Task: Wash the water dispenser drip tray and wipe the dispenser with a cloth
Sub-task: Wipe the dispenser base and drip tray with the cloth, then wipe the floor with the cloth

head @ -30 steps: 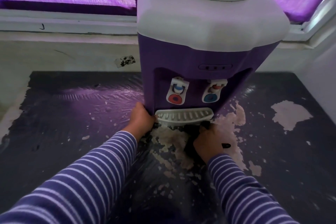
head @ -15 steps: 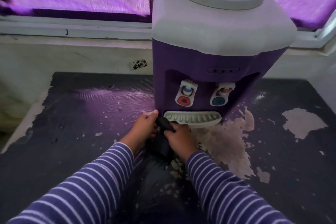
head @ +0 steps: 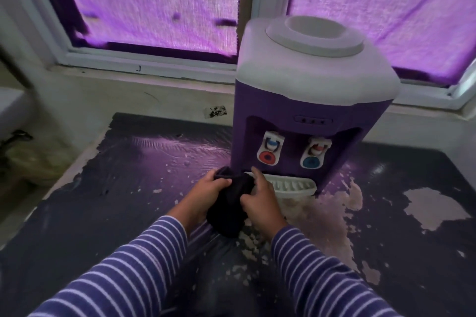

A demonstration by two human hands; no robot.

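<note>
Both hands, left hand (head: 209, 192) and right hand (head: 260, 201), pinch a dark cloth (head: 230, 207) beside the drip tray (head: 293, 186).

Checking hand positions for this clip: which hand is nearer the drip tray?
Right. The right hand is at the drip tray's left end, one finger reaching its top edge. The left hand sits further left, gripping the dark cloth between both hands.
</note>
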